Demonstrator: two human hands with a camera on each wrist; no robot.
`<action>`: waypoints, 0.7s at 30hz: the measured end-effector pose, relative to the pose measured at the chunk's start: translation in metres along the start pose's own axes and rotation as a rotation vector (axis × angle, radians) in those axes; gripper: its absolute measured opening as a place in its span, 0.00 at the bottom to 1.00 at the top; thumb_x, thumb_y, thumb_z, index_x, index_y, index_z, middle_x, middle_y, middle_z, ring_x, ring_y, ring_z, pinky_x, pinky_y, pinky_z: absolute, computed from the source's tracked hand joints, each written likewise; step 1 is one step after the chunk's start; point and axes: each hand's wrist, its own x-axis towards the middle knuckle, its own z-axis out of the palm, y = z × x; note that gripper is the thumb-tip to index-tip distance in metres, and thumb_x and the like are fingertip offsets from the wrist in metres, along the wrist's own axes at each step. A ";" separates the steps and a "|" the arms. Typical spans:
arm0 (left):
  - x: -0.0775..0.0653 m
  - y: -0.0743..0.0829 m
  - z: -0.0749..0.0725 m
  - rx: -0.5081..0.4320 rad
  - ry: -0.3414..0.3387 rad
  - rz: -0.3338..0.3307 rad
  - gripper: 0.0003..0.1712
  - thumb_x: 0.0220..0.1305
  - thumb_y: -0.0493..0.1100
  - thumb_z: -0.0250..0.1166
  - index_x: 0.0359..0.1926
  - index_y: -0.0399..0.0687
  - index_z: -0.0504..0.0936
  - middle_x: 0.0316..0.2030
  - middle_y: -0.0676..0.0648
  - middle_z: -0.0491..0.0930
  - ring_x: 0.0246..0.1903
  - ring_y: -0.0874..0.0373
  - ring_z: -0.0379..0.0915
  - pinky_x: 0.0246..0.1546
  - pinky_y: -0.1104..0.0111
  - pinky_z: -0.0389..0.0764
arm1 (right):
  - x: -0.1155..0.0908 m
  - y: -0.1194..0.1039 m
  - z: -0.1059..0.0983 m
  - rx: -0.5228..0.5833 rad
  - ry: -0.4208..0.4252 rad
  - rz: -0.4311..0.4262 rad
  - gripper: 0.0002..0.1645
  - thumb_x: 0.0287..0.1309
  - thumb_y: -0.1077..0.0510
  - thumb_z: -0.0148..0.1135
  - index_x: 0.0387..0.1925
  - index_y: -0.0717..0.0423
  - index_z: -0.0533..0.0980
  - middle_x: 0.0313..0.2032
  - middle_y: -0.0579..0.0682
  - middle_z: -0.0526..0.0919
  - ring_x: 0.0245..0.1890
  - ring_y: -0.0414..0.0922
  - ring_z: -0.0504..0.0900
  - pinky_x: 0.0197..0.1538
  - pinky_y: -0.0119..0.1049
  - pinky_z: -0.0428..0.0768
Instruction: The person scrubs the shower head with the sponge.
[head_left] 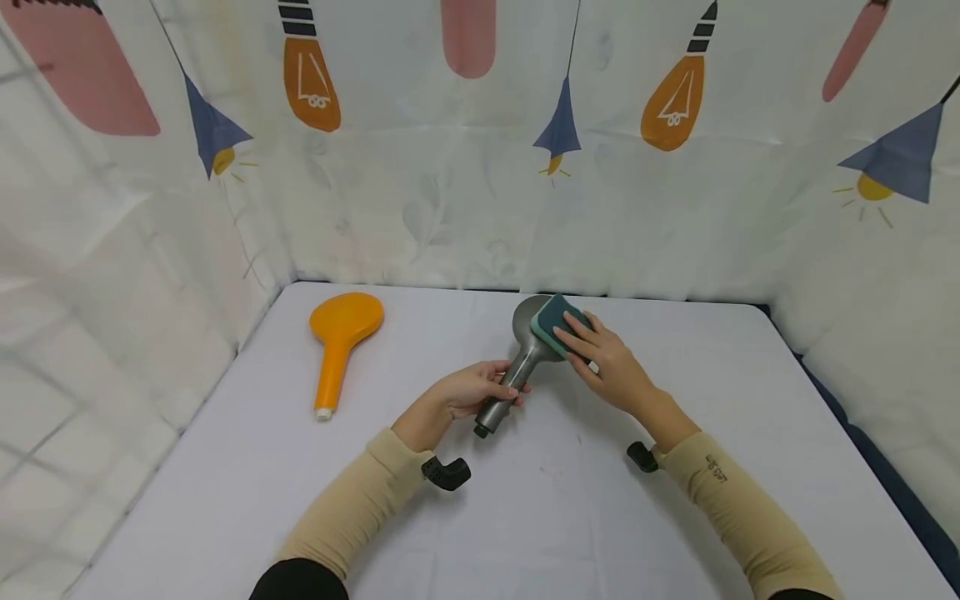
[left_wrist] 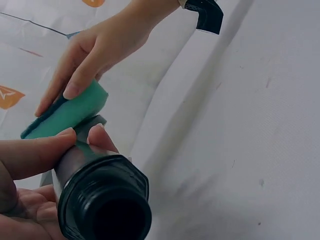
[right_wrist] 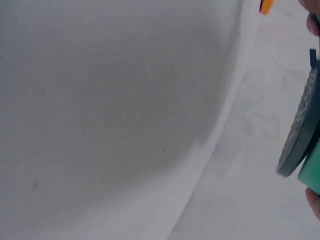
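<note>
My left hand (head_left: 474,390) grips the handle of a grey shower head (head_left: 523,360), with its round head tilted up and away from me. In the left wrist view, the dark threaded end of the shower head (left_wrist: 102,172) faces the camera. A green sponge (head_left: 557,321) with a darker outer layer lies against the back of the round head. My right hand (head_left: 613,367) holds this sponge, fingers spread over the dark side and thumb on the green edge. Only part of the shower head (right_wrist: 299,135) and sponge (right_wrist: 312,172) shows in the right wrist view.
An orange shower head (head_left: 345,321) with a white threaded end lies on the left of the white table (head_left: 420,533). Behind and beside the table hangs a pale curtain (head_left: 480,208) printed with lamps and bulbs. Each wrist carries a black camera mount (head_left: 447,473).
</note>
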 end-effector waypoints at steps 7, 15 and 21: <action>-0.004 -0.003 -0.001 0.026 -0.017 0.033 0.35 0.73 0.26 0.53 0.76 0.25 0.51 0.65 0.22 0.66 0.42 0.61 0.79 0.41 0.69 0.77 | 0.000 0.006 0.001 0.034 0.053 -0.001 0.29 0.58 0.70 0.70 0.63 0.61 0.79 0.67 0.64 0.73 0.68 0.70 0.66 0.59 0.69 0.72; -0.007 -0.003 -0.001 0.067 -0.038 0.046 0.35 0.72 0.26 0.54 0.76 0.25 0.51 0.65 0.21 0.66 0.41 0.62 0.80 0.42 0.68 0.78 | -0.006 0.019 -0.004 0.113 0.125 0.273 0.27 0.67 0.68 0.63 0.66 0.63 0.75 0.70 0.62 0.70 0.71 0.66 0.64 0.65 0.67 0.66; -0.008 -0.002 0.000 0.067 -0.031 0.045 0.35 0.73 0.26 0.53 0.76 0.25 0.51 0.65 0.20 0.66 0.41 0.62 0.80 0.43 0.69 0.77 | 0.002 -0.002 0.002 0.024 0.103 0.097 0.27 0.62 0.67 0.68 0.63 0.62 0.78 0.67 0.63 0.73 0.68 0.71 0.67 0.61 0.70 0.69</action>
